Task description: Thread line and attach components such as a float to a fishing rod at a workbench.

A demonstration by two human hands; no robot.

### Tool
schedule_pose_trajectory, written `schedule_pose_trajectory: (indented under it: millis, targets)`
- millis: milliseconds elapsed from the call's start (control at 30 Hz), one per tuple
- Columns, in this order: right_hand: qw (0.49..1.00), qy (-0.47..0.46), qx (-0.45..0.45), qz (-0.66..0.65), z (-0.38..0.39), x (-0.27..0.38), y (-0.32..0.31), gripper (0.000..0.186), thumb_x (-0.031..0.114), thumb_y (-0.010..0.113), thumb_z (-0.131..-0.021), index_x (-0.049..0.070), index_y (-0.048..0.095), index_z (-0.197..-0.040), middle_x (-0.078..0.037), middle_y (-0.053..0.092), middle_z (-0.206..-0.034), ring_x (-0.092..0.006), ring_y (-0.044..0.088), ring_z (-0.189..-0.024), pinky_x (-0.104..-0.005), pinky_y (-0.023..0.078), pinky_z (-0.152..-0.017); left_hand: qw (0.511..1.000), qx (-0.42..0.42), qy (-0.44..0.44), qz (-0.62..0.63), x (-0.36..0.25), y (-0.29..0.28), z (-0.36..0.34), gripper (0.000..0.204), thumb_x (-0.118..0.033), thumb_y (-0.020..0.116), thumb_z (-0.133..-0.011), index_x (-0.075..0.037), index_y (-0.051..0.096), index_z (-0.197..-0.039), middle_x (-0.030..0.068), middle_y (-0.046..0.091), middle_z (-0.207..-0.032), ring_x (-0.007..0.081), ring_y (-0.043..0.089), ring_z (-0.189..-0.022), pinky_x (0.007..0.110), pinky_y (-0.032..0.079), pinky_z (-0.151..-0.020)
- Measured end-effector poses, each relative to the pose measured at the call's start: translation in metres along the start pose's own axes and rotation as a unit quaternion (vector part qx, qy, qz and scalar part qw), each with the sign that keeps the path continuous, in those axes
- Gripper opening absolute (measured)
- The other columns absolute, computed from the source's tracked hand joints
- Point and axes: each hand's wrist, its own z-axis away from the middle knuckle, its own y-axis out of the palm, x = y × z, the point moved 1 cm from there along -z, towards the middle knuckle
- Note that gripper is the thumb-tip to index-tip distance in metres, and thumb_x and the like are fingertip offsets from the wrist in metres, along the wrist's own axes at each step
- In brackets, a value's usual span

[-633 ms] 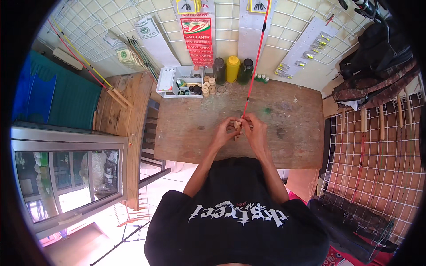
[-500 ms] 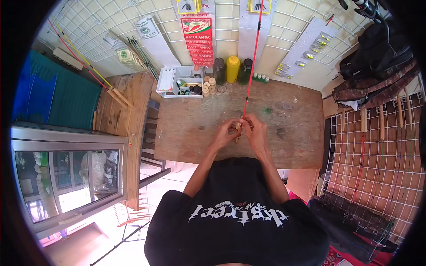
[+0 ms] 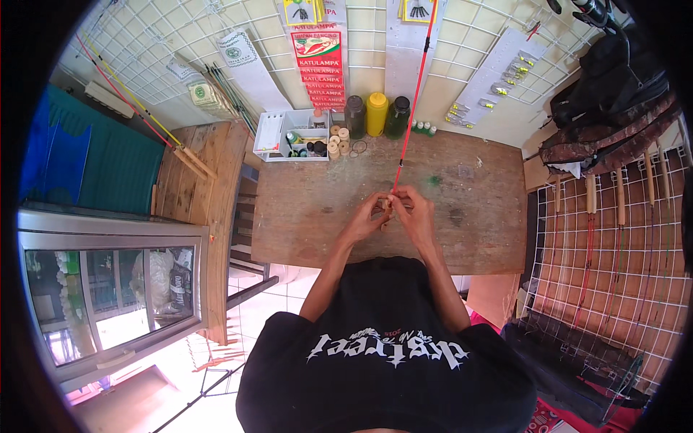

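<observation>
- Fingers of the left hand [image 3: 367, 221] and right hand [image 3: 413, 213] close together on the lower end of the red rod [image 3: 413, 94], pinching it between the two hands.
- Both hands meet over the middle of the wooden surface [image 3: 303, 216], just above its top, with the fingertips almost touching each other.
- From the hands, the rod runs up and away, slightly to the right, crossing the far edge of the surface and the wire grid wall [image 3: 447, 43].
- What the fingers work at the rod's end is too small to tell.
- A white tray [image 3: 278, 133] of small parts sits at the far left of the surface.
- Several spools [image 3: 338, 141] stand just right of the tray.
- Three bottles stand in a row at the far edge: a dark bottle [image 3: 354, 117], a yellow bottle [image 3: 376, 114] and a green bottle [image 3: 398, 117].
- The bottles stand just left of the rod's line, well apart from the hands.
- More rods [image 3: 621, 216] hang on a grid to the right of the surface.
- A glass cabinet [image 3: 108, 289] stands to the left, well apart.
</observation>
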Motion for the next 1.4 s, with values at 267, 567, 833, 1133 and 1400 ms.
schedule_pose_trajectory:
  millis: [267,567,833,1133,1400]
  targets:
    - [1.000,-0.010,0.002,0.011,0.000,-0.004,-0.002,0.012,0.004,0.062,-0.087,-0.002,0.061,-0.098,-0.011,0.068,-0.088,-0.0169,0.068,-0.084,-0.0304,0.056,-0.068,1.000,0.006,-0.019,-0.013,-0.005,-0.005,-0.002,0.042,-0.003,0.073,-0.076,-0.006,0.053,-0.113,0.0076,0.058,-0.113,0.0183,0.061,-0.099,0.032,0.051,-0.088]
    - [1.000,-0.018,0.012,-0.006,-0.005,0.001,0.002,0.016,0.005,0.059,-0.088,-0.003,0.060,-0.102,-0.014,0.067,-0.091,-0.0207,0.067,-0.086,-0.0333,0.059,-0.065,0.998,-0.020,0.053,-0.025,-0.012,-0.010,-0.008,0.038,0.004,0.070,-0.075,-0.004,0.055,-0.109,0.0080,0.056,-0.112,0.0193,0.062,-0.100,0.032,0.053,-0.087]
    - [1.000,0.004,0.005,-0.029,-0.005,-0.001,0.000,0.016,0.009,0.060,-0.090,-0.002,0.061,-0.102,-0.012,0.067,-0.091,-0.0197,0.067,-0.087,-0.0318,0.056,-0.072,0.999,-0.026,0.028,-0.007,-0.007,-0.012,-0.008,0.036,0.005,0.070,-0.073,-0.003,0.058,-0.107,0.0088,0.056,-0.112,0.0184,0.062,-0.100,0.031,0.055,-0.085]
    - [0.978,0.005,-0.052,0.203,0.013,-0.144,-0.014,0.028,0.004,0.068,-0.079,0.004,0.062,-0.107,-0.015,0.065,-0.092,-0.0243,0.064,-0.075,-0.0335,0.051,-0.069,0.999,-0.031,0.028,-0.032,-0.002,-0.011,-0.014,0.036,0.003,0.072,-0.072,-0.001,0.058,-0.105,0.0087,0.056,-0.117,0.0160,0.062,-0.096,0.029,0.054,-0.083]
    - [0.969,-0.002,-0.047,0.243,0.029,-0.179,-0.008,0.016,0.003,0.068,-0.076,0.001,0.061,-0.090,-0.017,0.058,-0.087,-0.0330,0.057,-0.080,-0.0418,0.046,-0.075,0.999,-0.035,0.032,-0.009,0.010,-0.012,-0.014,0.035,0.002,0.072,-0.072,-0.002,0.058,-0.104,0.0074,0.056,-0.113,0.0156,0.062,-0.094,0.028,0.054,-0.081]
